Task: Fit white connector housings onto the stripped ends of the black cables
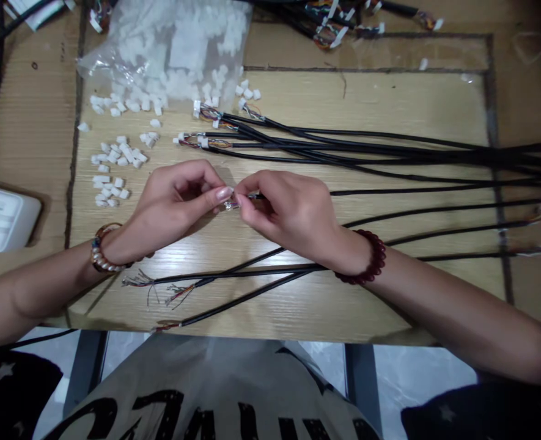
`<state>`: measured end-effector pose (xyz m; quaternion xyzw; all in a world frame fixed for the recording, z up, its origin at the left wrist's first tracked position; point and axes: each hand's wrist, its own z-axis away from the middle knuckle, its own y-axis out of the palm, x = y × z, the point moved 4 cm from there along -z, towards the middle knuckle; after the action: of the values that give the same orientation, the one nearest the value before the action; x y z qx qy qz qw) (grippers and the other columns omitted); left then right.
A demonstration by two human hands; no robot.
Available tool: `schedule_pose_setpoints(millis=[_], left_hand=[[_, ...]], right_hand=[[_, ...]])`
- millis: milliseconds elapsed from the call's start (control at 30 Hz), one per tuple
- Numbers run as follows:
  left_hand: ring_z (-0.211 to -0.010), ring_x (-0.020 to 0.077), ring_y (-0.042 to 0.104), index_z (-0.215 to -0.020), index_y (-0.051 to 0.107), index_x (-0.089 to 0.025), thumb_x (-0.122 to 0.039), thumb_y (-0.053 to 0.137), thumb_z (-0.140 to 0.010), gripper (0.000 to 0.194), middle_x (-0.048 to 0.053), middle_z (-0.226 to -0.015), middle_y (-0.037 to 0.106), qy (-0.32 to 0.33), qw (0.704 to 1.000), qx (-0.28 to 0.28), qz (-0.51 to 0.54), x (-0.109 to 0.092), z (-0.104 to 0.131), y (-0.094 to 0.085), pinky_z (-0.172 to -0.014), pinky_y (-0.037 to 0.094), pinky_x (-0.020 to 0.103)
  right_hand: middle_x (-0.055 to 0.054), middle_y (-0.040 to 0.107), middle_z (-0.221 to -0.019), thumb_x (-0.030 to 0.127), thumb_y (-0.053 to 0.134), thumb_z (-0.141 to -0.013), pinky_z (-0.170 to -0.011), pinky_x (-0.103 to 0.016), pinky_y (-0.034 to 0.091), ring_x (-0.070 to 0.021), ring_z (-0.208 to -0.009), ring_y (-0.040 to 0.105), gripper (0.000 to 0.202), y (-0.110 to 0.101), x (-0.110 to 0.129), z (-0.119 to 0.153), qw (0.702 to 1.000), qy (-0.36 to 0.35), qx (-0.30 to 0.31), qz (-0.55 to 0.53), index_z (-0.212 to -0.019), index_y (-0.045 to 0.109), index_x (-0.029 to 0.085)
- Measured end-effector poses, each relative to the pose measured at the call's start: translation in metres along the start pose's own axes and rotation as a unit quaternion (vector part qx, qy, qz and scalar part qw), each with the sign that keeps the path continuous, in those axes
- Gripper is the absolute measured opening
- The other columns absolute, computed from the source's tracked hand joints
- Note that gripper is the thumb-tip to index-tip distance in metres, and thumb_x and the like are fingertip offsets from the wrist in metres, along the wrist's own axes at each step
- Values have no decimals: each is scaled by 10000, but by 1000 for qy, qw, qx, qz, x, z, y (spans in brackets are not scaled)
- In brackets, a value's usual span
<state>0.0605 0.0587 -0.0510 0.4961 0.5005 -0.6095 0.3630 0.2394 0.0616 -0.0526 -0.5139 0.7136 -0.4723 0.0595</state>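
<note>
Near the table's middle my two hands almost touch at the fingertips. My left hand pinches a small white connector, partly covered by its thumb and fingers. Thin wires at the end of a black cable are pinched by my right hand; the cable runs off to the right. Just behind the hands lie several black cables with white connectors on their left ends. Nearer the front edge, three cables have bare, fanned-out wire ends at the left.
Loose white connectors lie in small piles at the left, below a clear plastic bag full of them. A white box-shaped device sits at the far left. More cables are bundled along the back.
</note>
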Motion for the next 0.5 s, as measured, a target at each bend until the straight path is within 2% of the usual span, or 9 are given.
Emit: schedule_pose_setpoints(millis=[133,300,500], left_hand=[[-678,125,618,-766,705,-192,-504,842,-853,352,12,-711,696,-21,998,1,55,3,-2,-1,-649,500,255],[-690,125,627,-773,705,-198,-494,853,-845,338,12,-722,703,-30,997,-1,77,5,-3,-2,-662,515,250],[-677,142,612,-750,690,-210,-525,844,-841,362,11,-706,695,-33,999,-3,36,0,0,1,-642,492,283]], right_hand=[[-41,754,-829,267,562,-1047,-619,-264,462,-133,-663,651,198,1,0,-1,1000,11,-3,-10,-997,681,117],[-83,760,-860,257,499,-1077,-721,-300,506,-183,-772,684,286,2,0,-2,1000,-13,24,5,-983,718,100],[-61,688,-764,218,455,-1081,-666,-310,478,-175,-703,617,320,1,5,-3,997,-57,23,39,-889,694,128]])
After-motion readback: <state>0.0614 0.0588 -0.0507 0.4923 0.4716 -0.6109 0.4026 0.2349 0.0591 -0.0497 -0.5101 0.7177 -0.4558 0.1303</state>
